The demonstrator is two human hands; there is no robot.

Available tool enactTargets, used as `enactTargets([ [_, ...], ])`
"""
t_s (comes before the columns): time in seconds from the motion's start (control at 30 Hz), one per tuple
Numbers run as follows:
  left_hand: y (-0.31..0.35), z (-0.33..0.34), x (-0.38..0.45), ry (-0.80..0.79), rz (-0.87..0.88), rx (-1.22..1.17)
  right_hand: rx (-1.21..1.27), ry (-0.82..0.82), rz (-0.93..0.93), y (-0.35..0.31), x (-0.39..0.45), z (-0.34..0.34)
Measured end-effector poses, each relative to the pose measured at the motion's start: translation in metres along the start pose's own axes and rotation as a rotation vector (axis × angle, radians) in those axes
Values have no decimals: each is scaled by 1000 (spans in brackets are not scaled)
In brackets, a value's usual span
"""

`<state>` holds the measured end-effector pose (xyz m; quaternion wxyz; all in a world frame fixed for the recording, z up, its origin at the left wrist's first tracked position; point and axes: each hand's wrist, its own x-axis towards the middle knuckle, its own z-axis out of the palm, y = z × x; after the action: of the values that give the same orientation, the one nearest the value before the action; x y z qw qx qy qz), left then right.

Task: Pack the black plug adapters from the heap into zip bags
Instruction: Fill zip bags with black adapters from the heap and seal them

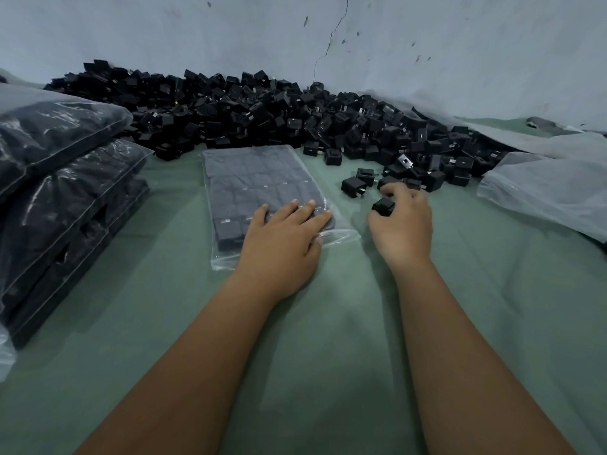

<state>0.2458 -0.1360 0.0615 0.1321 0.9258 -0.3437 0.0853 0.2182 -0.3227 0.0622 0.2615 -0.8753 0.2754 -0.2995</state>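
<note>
Half-filled zip bag (262, 188) flat on green cloth (295, 339), pressed by flat-fingered left hand (282, 241). Right hand (402, 221) pinching one black plug adapter (383, 205). Heap (262, 116) far, against cracked pale wall (328, 34). Packed bags (56, 198) stacked left.

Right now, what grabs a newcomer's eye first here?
The big heap of black plug adapters along the back wall. In front, the left hand presses flat on a part-filled zip bag while the right hand pinches one adapter. Filled bags are stacked at far left.
</note>
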Motion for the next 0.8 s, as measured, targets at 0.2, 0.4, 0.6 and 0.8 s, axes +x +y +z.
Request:
enactTargets([
  [0.2,1,-2,-2,-5,1,-27,122,-3,-33,-3,-3,1],
  [0.4,-9,-16,-8,129,75,-127,388,179,-215,-40,-31,-1],
  [0.6,-41,-28,-15,217,52,-421,380,108,-544,-68,-67,-2],
  [0.8,-40,-30,-15,412,-214,-663,195,-3,-707,-77,-77,4],
])
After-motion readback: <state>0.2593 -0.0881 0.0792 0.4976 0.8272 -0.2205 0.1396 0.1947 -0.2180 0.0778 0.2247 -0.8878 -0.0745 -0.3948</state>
